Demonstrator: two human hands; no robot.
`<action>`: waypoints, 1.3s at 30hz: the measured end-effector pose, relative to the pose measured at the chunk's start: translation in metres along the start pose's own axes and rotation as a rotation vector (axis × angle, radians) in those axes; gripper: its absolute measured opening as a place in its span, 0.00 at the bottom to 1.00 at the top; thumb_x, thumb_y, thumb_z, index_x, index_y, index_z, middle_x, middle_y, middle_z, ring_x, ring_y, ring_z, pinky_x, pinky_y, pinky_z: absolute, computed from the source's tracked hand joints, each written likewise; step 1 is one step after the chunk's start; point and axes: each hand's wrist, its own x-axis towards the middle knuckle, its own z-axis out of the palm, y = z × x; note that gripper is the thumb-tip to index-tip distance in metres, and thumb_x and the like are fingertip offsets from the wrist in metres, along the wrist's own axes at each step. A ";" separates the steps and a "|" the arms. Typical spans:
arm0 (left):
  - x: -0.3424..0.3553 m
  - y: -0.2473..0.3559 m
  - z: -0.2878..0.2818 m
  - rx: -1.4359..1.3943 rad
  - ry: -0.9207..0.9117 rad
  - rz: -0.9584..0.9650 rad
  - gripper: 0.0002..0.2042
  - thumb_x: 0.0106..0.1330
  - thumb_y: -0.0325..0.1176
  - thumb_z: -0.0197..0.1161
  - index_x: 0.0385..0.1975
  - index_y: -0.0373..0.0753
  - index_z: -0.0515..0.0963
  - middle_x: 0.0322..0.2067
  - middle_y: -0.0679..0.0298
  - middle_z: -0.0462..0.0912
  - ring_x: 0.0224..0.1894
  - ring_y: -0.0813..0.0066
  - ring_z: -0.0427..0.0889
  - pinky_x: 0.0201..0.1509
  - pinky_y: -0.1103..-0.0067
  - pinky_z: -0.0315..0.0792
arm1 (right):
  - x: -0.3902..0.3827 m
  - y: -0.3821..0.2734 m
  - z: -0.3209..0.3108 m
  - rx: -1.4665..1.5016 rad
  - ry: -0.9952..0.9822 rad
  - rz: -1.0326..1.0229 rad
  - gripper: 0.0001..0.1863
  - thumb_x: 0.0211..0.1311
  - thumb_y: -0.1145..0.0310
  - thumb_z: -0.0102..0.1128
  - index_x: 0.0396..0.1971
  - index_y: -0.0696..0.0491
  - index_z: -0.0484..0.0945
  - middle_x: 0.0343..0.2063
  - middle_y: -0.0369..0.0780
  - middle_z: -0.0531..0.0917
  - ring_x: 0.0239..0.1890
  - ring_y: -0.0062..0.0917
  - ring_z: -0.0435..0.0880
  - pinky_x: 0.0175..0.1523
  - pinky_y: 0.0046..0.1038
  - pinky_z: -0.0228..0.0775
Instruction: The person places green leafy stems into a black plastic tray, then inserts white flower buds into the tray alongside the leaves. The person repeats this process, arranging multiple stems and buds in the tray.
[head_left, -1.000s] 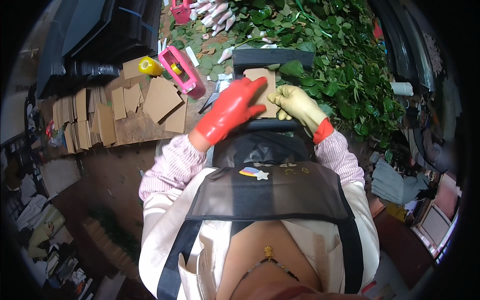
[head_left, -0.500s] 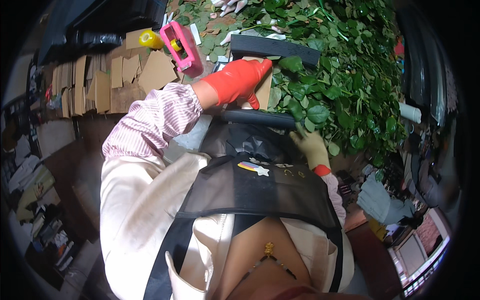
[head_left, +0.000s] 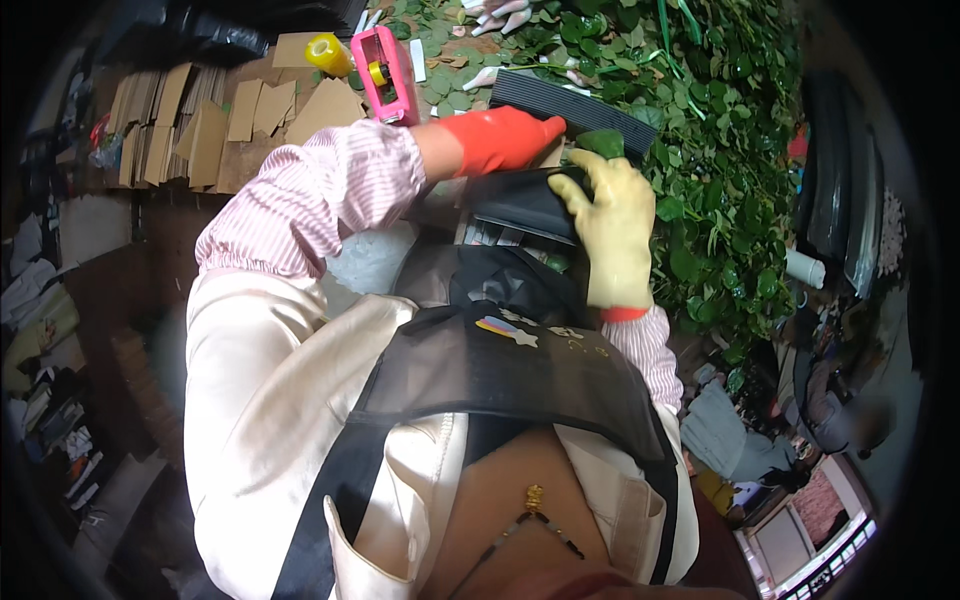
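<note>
My left hand (head_left: 505, 138), in an orange-red rubber glove, lies across a tan cardboard piece (head_left: 551, 154). Its fingers stretch to the right; the thumb side is partly hidden. Above it rises one ribbed edge of a black corrugated sheet (head_left: 575, 108). The sheet's near flap (head_left: 525, 205) is folded up and over toward the cardboard. My right hand (head_left: 612, 215), in a pale yellow glove, grips that flap's right end with thumb and curled fingers. A broad green leaf (head_left: 600, 143) shows just beyond its fingertips.
Leafy green stems (head_left: 710, 130) cover the right side of the table. A pink tape dispenser (head_left: 385, 75), a yellow tape roll (head_left: 328, 55) and cardboard pieces (head_left: 205, 130) lie at left. Pale wrapped flower heads (head_left: 497, 14) lie at the far edge.
My right hand has moved up and taken hold of the near flap, which has been lifted over the cardboard. My left hand has shifted slightly right.
</note>
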 end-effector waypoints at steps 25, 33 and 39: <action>-0.041 -0.037 0.094 0.256 0.814 0.591 0.19 0.64 0.38 0.70 0.54 0.41 0.83 0.49 0.62 0.86 0.49 0.62 0.85 0.54 0.60 0.78 | 0.044 -0.013 0.005 -0.338 -0.376 -0.358 0.13 0.66 0.71 0.62 0.48 0.43 0.86 0.39 0.41 0.89 0.41 0.39 0.90 0.43 0.38 0.82; -0.071 -0.048 0.117 0.047 1.022 0.262 0.20 0.61 0.39 0.72 0.52 0.42 0.82 0.44 0.62 0.85 0.47 0.61 0.83 0.49 0.65 0.74 | 0.009 -0.030 0.022 -0.541 -0.400 -0.283 0.24 0.70 0.73 0.51 0.66 0.48 0.75 0.58 0.41 0.85 0.50 0.34 0.90 0.48 0.36 0.84; -0.093 -0.094 0.172 0.227 0.857 -0.389 0.39 0.57 0.34 0.75 0.71 0.39 0.66 0.55 0.50 0.77 0.54 0.50 0.78 0.53 0.60 0.75 | -0.003 -0.031 0.028 -0.354 -0.306 -0.199 0.23 0.73 0.71 0.50 0.65 0.55 0.75 0.60 0.49 0.82 0.58 0.38 0.86 0.56 0.37 0.82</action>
